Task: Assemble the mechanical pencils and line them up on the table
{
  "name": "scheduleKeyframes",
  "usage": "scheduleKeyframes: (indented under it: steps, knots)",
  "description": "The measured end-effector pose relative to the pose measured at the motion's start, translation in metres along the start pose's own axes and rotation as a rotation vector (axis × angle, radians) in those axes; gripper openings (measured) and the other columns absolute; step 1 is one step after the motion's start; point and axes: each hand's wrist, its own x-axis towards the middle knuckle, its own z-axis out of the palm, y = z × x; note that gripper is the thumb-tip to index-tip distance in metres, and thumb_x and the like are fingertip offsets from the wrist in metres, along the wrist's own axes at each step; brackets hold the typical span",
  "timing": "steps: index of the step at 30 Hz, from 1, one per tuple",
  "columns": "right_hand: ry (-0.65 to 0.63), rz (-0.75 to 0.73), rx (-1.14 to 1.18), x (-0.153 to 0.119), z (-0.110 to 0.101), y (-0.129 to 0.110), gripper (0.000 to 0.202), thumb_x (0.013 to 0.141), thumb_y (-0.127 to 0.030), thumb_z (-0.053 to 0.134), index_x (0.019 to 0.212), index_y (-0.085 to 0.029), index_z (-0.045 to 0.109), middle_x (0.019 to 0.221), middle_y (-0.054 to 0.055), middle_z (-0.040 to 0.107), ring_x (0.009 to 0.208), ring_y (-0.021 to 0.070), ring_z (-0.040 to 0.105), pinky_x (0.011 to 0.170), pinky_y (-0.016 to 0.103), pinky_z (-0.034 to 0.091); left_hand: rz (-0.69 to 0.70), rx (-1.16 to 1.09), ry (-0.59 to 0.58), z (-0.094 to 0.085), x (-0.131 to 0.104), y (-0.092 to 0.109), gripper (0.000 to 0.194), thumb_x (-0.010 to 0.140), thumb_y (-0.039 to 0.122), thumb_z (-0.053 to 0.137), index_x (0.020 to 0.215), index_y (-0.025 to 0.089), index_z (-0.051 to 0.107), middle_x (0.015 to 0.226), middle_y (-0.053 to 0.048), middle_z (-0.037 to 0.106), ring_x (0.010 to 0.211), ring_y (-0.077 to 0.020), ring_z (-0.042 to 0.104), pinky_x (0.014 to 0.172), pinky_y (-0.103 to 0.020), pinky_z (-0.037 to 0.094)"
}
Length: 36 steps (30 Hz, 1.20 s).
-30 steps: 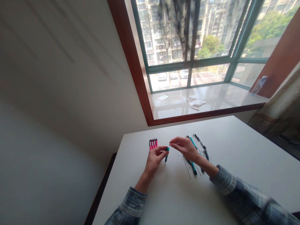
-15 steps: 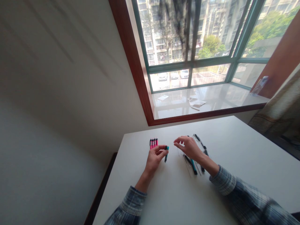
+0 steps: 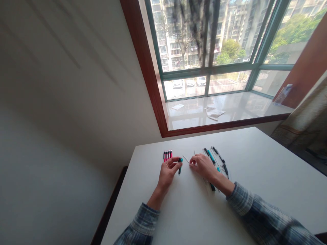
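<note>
Between its thumb and fingers, my left hand (image 3: 167, 173) holds a black and teal pen part (image 3: 180, 166) above the white table. My right hand (image 3: 204, 167) pinches a thin white refill (image 3: 186, 159), whose end points left toward the pen part. Pink pens with black tops (image 3: 168, 155) lie side by side just beyond my left hand. Around and partly beneath my right hand are several loose pen parts, among them a teal and black barrel (image 3: 211, 156) and a black piece (image 3: 215, 149).
The white table (image 3: 178, 217) reaches to a wall on the left. Beyond its far edge, a window sill (image 3: 235, 105) bears a crumpled white paper (image 3: 214, 112) and a clear bottle (image 3: 283, 94). A curtain (image 3: 293, 131) hangs at the right.
My right hand has moved down and slightly left, closing on the thin refill. Pen parts it had covered now show. My left hand still holds the pen part, barely shifted.
</note>
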Motion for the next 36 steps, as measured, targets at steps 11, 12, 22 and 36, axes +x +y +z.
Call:
scheduleKeyframes:
  steps: [11, 12, 22, 36]
  knots:
    - [0.125, 0.009, 0.049, 0.002, 0.002, -0.003, 0.020, 0.098, -0.020, 0.050, 0.093, -0.019, 0.070, 0.092, 0.009, 0.074, 0.094, 0.0244, 0.061, 0.080, 0.032, 0.046, 0.034, -0.093, 0.036, -0.002, 0.003, -0.003, 0.035, 0.069, 0.033, 0.088, 0.098, 0.016, 0.079, 0.094, -0.008, 0.079, 0.090, -0.0216, 0.072, 0.088, -0.033, 0.055]
    - [0.162, 0.034, 0.128, 0.003, 0.001, -0.001, 0.020, 0.098, -0.022, 0.050, 0.097, -0.019, 0.070, 0.093, 0.008, 0.074, 0.093, 0.0237, 0.062, 0.081, 0.032, 0.046, 0.030, -0.093, 0.026, -0.002, 0.002, -0.003, 0.036, 0.068, 0.033, 0.089, 0.098, 0.016, 0.079, 0.093, -0.008, 0.079, 0.090, -0.0217, 0.072, 0.088, -0.033, 0.055]
    - [0.264, 0.001, 1.084, 0.010, -0.013, -0.003, 0.033, 0.089, -0.049, 0.066, 0.101, -0.018, 0.069, 0.094, 0.007, 0.074, 0.083, 0.0194, 0.066, 0.077, 0.032, 0.054, -0.001, -0.052, -0.096, -0.004, -0.003, -0.007, 0.034, 0.066, 0.033, 0.090, 0.094, 0.016, 0.080, 0.096, -0.010, 0.079, 0.088, -0.0223, 0.072, 0.085, -0.033, 0.056]
    - [0.074, -0.124, 0.991, 0.002, -0.017, -0.015, 0.028, 0.088, -0.046, 0.071, 0.089, -0.018, 0.073, 0.094, 0.006, 0.074, 0.092, 0.0205, 0.068, 0.080, 0.031, 0.054, -0.004, -0.045, -0.152, -0.001, -0.005, -0.003, 0.031, 0.068, 0.031, 0.090, 0.092, 0.016, 0.078, 0.090, -0.008, 0.077, 0.087, -0.0209, 0.070, 0.085, -0.031, 0.054]
